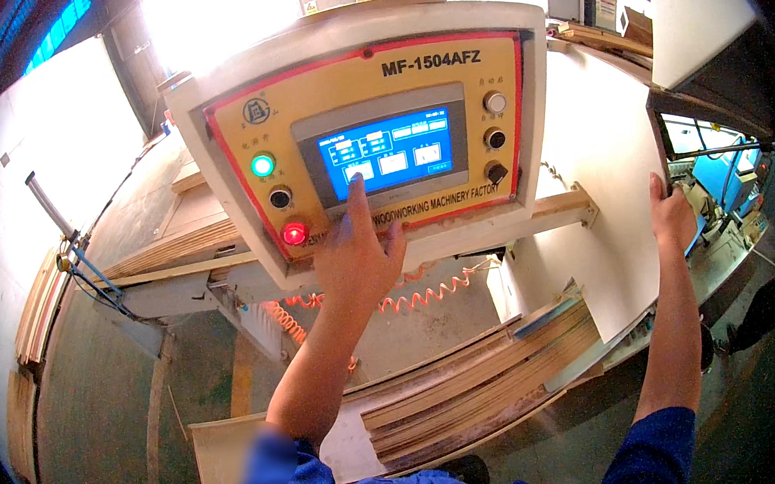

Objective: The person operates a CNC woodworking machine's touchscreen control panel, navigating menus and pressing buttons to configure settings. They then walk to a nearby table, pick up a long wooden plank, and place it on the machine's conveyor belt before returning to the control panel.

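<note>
The control panel point(371, 75) has a yellow face, a red border and a white housing. My left hand point(356, 250) reaches up to its lit blue touchscreen point(388, 153). Its index finger is stretched out, the tip at a button on the screen's lower left, and the thumb stands apart; nothing is held. Out to the right, my right hand point(672, 214) is closed round the edge of a tall white machine panel point(617, 154). Part of its grip is hidden.
Red coiled air hoses point(425, 296) hang below the control panel. Long wooden strips point(477, 392) lie stacked in front of me. Boards point(172, 235) rest on a bench at the left. Blue machinery point(726, 177) stands beyond the white panel, near another person's dark-clothed leg point(767, 303).
</note>
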A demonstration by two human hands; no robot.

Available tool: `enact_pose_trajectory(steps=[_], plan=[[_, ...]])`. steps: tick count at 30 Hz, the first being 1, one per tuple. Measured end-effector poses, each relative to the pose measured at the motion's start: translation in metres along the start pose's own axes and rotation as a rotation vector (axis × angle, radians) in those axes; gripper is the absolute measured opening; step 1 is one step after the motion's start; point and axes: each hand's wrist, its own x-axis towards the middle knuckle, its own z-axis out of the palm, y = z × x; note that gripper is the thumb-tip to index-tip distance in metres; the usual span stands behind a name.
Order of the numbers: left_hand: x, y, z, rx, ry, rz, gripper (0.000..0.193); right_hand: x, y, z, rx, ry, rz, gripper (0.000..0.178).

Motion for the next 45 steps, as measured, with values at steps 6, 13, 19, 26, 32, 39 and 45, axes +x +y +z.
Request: enact_pose_trajectory(steps=[6,13,19,26,32,39,45], plan=[[-0.001,0.001,-0.002,-0.05,-0.068,-0.108,0.082,0.001,0.0,-0.002,0.008,-0.029,0.008,0.082],[0.0,-0.001,0.002,-0.03,-0.009,-0.037,0.083,-0.001,-0.002,-0.005,-0.005,-0.024,0.013,0.081],[0.0,-0.003,0.005,-0.03,0.008,0.004,0.084,-0.002,-0.005,-0.009,0.008,-0.053,0.02,0.082],[0.002,0.001,0.001,0.003,-0.029,-0.009,0.081,-0.002,-0.007,-0.014,0.018,-0.078,0.044,0.08],[0.002,0.003,-0.002,0.077,-0.021,0.047,0.083,-0.003,-0.005,-0.012,0.035,-0.057,0.043,0.08],[0.003,0.007,-0.006,0.034,-0.144,-0.073,0.087,-0.001,-0.005,-0.012,0.022,-0.098,0.054,0.08],[0.002,0.008,-0.005,0.068,-0.158,-0.09,0.088,-0.002,-0.004,-0.011,0.04,-0.079,0.034,0.078]])
